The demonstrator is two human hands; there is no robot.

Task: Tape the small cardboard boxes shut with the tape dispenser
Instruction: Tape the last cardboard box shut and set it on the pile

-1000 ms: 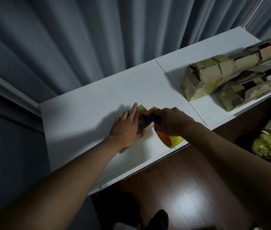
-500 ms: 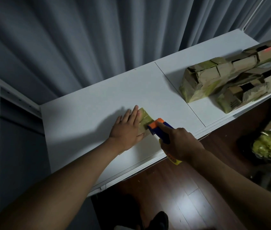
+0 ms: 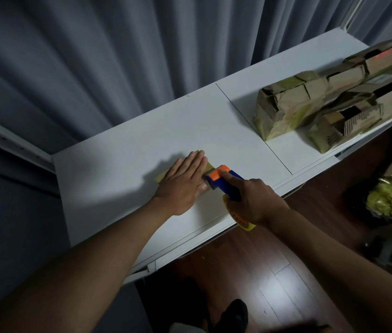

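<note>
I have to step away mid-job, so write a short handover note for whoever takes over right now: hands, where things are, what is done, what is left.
Left hand: flat, fingers straight, pressing down on the small box on the white table.
Right hand: grips the tape dispenser, index finger along its top, orange head at the box's near-right edge.
Done: yellowish tape shows on the box's visible top; whether the strip is cut cannot be seen.
Left: finish and cut this strip. The box pile at the table's right end has open flaps.
</note>
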